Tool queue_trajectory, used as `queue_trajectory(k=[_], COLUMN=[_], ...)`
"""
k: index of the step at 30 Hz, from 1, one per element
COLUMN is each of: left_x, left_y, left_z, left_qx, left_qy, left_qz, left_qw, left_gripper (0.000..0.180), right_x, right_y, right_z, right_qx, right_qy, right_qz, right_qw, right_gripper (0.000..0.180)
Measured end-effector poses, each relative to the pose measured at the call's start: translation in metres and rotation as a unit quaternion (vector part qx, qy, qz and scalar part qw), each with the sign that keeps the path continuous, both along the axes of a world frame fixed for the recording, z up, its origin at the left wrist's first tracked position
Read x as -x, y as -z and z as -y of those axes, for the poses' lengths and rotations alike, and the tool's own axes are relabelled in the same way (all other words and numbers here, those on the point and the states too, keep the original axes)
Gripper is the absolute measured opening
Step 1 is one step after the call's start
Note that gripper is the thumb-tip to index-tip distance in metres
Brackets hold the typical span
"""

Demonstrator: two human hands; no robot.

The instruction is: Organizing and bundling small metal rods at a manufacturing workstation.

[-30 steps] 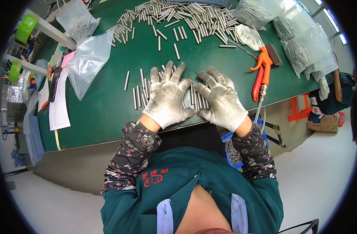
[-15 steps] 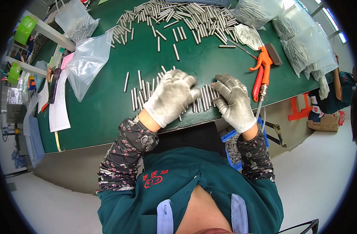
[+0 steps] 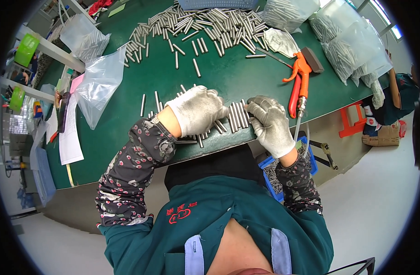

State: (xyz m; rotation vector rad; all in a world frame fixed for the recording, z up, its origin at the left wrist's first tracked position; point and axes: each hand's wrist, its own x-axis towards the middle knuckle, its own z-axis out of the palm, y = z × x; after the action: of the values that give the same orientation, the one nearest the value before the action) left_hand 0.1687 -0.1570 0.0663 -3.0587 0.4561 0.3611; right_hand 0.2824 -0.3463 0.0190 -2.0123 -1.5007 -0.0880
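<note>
A: What has changed around the grip?
B: A second ago both gloved hands lay flat with fingers spread over the pins. Now the left hand (image 3: 200, 111) and the right hand (image 3: 269, 124) are both curled, and a neat row of steel pins (image 3: 238, 115) shows in the gap between them.

A: Are the fingers clamped on anything?
B: On each hand they are bent inward, the right's fingertips at the row's right edge, the left's close to its left edge. I cannot tell whether either one has a pin pinched.

A: Any writing?
B: Red embroidered lettering with an outlined emblem on the green shirt (image 3: 228, 197), nearer the body than the hands. The white sheet (image 3: 70, 137) well left of the left hand is too small to read.

A: And the other pins?
B: Loose pins (image 3: 143, 105) lie left of the left hand, with more partly hidden beneath it. The large heap (image 3: 196, 23) spreads well beyond both hands; the orange air gun (image 3: 302, 71) lies beyond the right hand and to its right.
</note>
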Motion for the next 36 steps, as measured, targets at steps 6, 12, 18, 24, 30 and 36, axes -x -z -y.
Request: queue_trajectory(k=[6, 12, 18, 24, 30, 36], left_x=[0.007, 0.013, 0.008, 0.016, 0.059, 0.101], left_y=[0.006, 0.005, 0.007, 0.014, 0.010, 0.018], left_z=[0.003, -0.007, 0.028, 0.037, 0.022, 0.034], left_qx=[-0.007, 0.157, 0.167, 0.171, 0.249, 0.130], left_qy=[-0.067, -0.124, -0.407, -0.386, -0.327, -0.373], left_qz=[0.016, 0.134, -0.002, 0.040, 0.232, 0.228], left_qw=[0.998, 0.971, 0.898, 0.906, 0.881, 0.890], left_gripper=[0.020, 0.016, 0.025, 0.031, 0.017, 0.058], right_x=[0.001, 0.000, 0.000, 0.001, 0.001, 0.024], right_y=[0.000, 0.001, 0.003, 0.003, -0.003, -0.006], right_z=[0.001, 0.001, -0.001, 0.002, 0.002, -0.021], right_qx=[-0.003, -0.010, -0.018, -0.027, -0.004, 0.079], right_qy=[-0.007, -0.009, -0.003, -0.003, -0.020, -0.104], right_qz=[-0.015, -0.014, 0.007, 0.005, -0.062, 0.016], right_qw=[1.000, 1.000, 1.000, 1.000, 0.998, 0.991], right_gripper=[0.031, 0.031, 0.027, 0.026, 0.040, 0.061])
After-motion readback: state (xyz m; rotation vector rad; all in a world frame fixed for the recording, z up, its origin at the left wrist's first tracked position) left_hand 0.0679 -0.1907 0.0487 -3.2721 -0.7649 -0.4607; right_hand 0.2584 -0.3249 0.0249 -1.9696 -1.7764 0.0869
